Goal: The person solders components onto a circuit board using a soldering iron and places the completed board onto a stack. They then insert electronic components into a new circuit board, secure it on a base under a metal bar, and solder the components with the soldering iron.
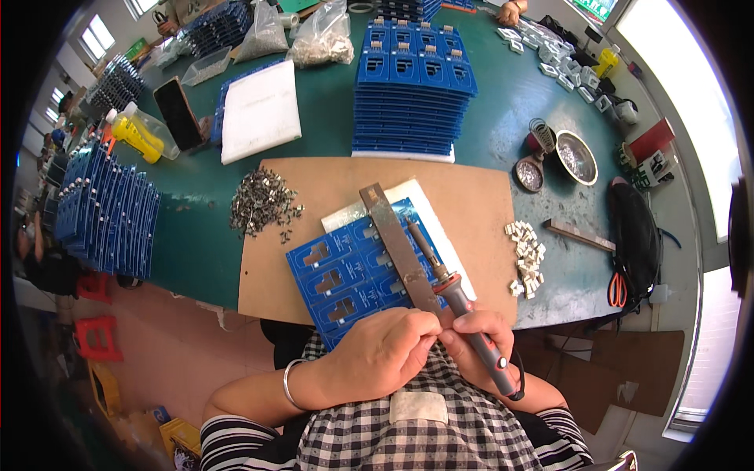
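A soldering iron (459,302) with a grey and red handle is in my right hand (485,334), its tip pointing away over the board. My left hand (373,353) is closed, fingertips pinched close to my right fingertips; what they hold, if anything, is hidden. Beneath the iron lies a blue circuit board panel (322,286) with several cut-outs, slanted on a white pad (448,243). Across it runs a flat brown bar (393,235), its near end close to my hands. Brown board (271,275) lies under all of these.
Small dark metal parts (263,202) are heaped at left, white connectors (526,255) at right. Tall stacks of blue panels (408,118) stand at the back and left (106,212). A metal bowl (577,157), iron stand (531,169) and orange-handled scissors (617,290) occupy the right side.
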Action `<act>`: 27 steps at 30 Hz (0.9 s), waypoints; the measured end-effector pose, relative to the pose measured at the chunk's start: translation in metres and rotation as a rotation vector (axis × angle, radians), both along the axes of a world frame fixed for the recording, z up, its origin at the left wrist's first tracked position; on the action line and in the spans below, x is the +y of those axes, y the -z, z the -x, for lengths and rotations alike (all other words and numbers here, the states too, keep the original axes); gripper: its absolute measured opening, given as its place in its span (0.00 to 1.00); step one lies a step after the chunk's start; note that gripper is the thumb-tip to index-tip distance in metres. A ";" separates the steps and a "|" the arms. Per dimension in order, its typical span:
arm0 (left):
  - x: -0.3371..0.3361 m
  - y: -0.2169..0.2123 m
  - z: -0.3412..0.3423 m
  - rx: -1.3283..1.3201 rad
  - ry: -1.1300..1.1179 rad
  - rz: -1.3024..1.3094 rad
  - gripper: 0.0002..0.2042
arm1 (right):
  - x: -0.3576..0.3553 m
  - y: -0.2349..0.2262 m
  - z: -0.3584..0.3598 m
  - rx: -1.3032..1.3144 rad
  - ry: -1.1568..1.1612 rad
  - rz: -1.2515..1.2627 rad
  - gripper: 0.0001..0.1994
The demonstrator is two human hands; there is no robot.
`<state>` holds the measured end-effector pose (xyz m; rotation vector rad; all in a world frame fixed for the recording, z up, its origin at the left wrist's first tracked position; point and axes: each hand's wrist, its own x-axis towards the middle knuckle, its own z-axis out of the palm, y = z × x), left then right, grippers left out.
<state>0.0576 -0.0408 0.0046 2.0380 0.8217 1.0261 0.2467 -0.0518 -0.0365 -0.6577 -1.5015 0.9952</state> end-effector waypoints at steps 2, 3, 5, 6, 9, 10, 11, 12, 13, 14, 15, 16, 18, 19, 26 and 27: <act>0.007 -0.002 0.003 0.067 -0.007 0.138 0.10 | 0.009 0.003 -0.007 -0.006 0.057 0.007 0.17; 0.012 -0.003 0.007 0.092 -0.045 0.117 0.08 | 0.015 0.003 -0.013 -0.065 0.088 0.018 0.17; 0.025 -0.005 0.019 0.153 -0.115 0.112 0.05 | 0.028 0.002 -0.027 -0.061 0.119 0.056 0.16; 0.030 -0.006 0.024 0.197 -0.157 0.117 0.04 | 0.035 -0.002 -0.036 -0.136 0.130 0.053 0.15; 0.054 -0.004 0.038 0.394 -0.322 -0.155 0.07 | 0.055 -0.012 -0.057 -0.093 0.089 0.185 0.13; 0.062 -0.003 0.040 0.420 -0.381 -0.185 0.07 | 0.064 -0.016 -0.066 -0.020 -0.008 0.186 0.15; 0.069 -0.002 0.041 0.441 -0.437 -0.213 0.07 | 0.070 -0.022 -0.075 -0.033 -0.019 0.204 0.20; 0.075 -0.002 0.041 0.459 -0.488 -0.225 0.08 | 0.075 -0.023 -0.079 0.014 -0.012 0.175 0.21; 0.081 -0.001 0.040 0.473 -0.480 -0.270 0.08 | 0.079 -0.023 -0.082 0.058 0.000 0.147 0.22; 0.085 0.000 0.039 0.481 -0.468 -0.301 0.08 | 0.085 -0.021 -0.083 0.050 0.045 0.083 0.20; 0.089 0.000 0.037 0.491 -0.460 -0.302 0.08 | 0.086 -0.018 -0.082 0.032 0.075 0.145 0.20; 0.091 0.001 0.035 0.505 -0.455 -0.346 0.09 | 0.085 -0.015 -0.080 0.003 0.120 0.231 0.21; 0.096 0.005 0.032 0.525 -0.451 -0.375 0.09 | 0.080 -0.006 -0.072 -0.021 0.250 0.396 0.21; 0.098 0.006 0.030 0.532 -0.459 -0.390 0.09 | 0.079 -0.001 -0.070 -0.029 0.242 0.426 0.20; 0.109 0.023 0.026 0.482 -0.433 -0.421 0.10 | 0.075 0.016 -0.068 -0.168 0.193 0.431 0.15; 0.110 0.025 0.025 0.469 -0.432 -0.422 0.10 | 0.075 0.017 -0.068 -0.195 0.198 0.421 0.15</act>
